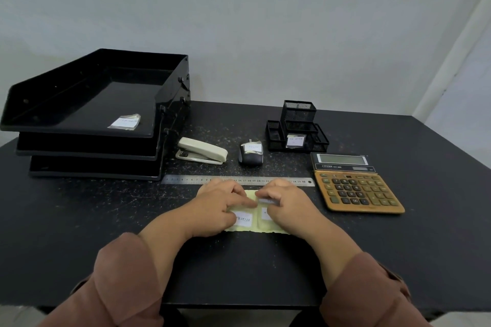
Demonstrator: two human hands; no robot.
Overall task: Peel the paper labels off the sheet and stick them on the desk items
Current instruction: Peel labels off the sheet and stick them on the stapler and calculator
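A pale yellow backing sheet [259, 227] lies on the black desk near me, carrying a white label [245, 219] that reads "STAPLER" and another partly hidden one. My left hand [221, 206] presses the sheet down with its fingers. My right hand [285, 204] pinches a white label [266, 201] at the sheet's upper part, its edge lifted. A cream stapler [202, 154], a steel ruler [237, 180] and an orange calculator [357, 188] bear no visible label. The mouse [251, 154], the mesh pen holder [297, 127] and the black paper tray stack [95, 114] each carry a white label.
The ruler lies just beyond my knuckles. The calculator sits close to the right of my right hand. The tray stack fills the desk's back left. A wall stands behind the desk, and the desk's front edge [239, 306] runs below my forearms.
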